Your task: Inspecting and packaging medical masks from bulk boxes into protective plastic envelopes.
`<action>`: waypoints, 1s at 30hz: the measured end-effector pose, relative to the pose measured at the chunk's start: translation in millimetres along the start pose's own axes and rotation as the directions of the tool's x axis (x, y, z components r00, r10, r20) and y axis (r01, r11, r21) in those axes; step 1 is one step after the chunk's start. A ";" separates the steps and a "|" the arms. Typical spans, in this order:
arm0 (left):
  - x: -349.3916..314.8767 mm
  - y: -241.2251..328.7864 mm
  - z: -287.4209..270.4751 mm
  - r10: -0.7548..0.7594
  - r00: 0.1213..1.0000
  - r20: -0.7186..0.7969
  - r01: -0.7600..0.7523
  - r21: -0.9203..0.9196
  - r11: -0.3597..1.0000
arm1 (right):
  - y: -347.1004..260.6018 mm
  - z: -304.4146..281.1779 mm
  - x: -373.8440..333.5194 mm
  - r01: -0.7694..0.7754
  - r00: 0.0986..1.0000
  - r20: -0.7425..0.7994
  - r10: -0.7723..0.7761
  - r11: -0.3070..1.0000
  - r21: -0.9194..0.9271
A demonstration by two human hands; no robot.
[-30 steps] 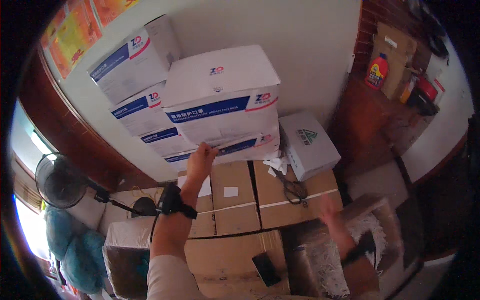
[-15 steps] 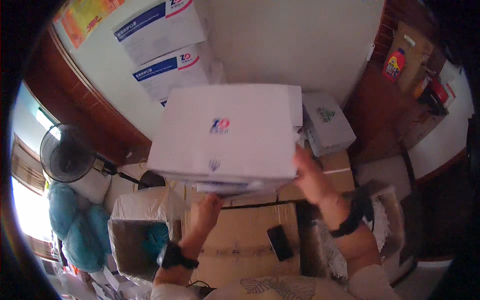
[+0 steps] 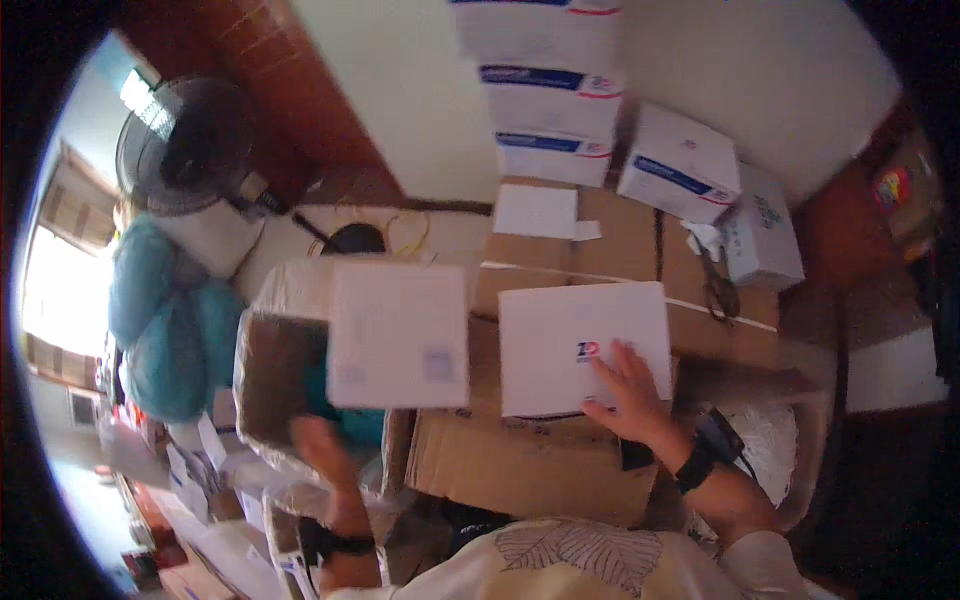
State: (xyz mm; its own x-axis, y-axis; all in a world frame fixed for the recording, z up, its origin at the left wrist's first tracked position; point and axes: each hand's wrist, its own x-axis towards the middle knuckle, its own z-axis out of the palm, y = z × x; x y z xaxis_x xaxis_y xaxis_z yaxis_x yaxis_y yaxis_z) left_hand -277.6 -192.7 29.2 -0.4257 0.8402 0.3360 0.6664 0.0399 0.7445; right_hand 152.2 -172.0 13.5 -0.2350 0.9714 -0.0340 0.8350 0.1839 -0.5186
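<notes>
A white box with a small logo point(image 3: 570, 345) lies flat on the brown cartons point(image 3: 520, 470) in front of me. My right hand point(image 3: 632, 392) rests on its near right corner, fingers spread. A second white box point(image 3: 398, 335), blurred, hangs above an open brown carton point(image 3: 268, 370) to the left. My left hand point(image 3: 322, 455) is just below its near edge and grips it from underneath; the fingers are partly hidden. Both wrists wear dark bands.
White boxes with blue stripes point(image 3: 548, 100) are stacked against the wall, with two more white boxes point(image 3: 680, 165) to their right. Scissors point(image 3: 716, 285) and a paper sheet point(image 3: 536, 210) lie on the far cartons. A floor fan point(image 3: 185, 145) and a blue bag point(image 3: 160, 320) stand left.
The white boxes I held up near my head have come down. One now lies on the cartons under my right hand; the other has swung left over the open carton.
</notes>
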 end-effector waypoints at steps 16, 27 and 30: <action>70.4 -85.2 -23.1 0.142 0.989 0.035 -0.141 -0.018 0.990 | -28.7 21.2 33.0 0.103 0.991 0.109 -0.072 0.944 -0.314; -38.3 6.0 -15.6 0.122 0.991 0.050 -0.125 0.056 0.991 | -24.4 40.5 142.5 0.085 0.970 -0.192 -0.150 0.946 -0.312; -67.6 17.7 -12.6 0.162 0.982 0.095 -0.165 0.026 0.986 | -23.7 34.7 138.5 0.086 0.969 -0.196 -0.151 0.948 -0.306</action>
State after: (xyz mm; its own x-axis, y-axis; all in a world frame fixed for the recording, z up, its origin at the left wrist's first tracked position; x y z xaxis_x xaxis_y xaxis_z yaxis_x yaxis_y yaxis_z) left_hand -244.7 -255.6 26.9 -0.2521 0.8828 0.3963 0.7435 -0.0854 0.6633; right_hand 82.6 -47.0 -8.5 -0.2561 0.9428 0.2132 0.9239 0.3036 -0.2328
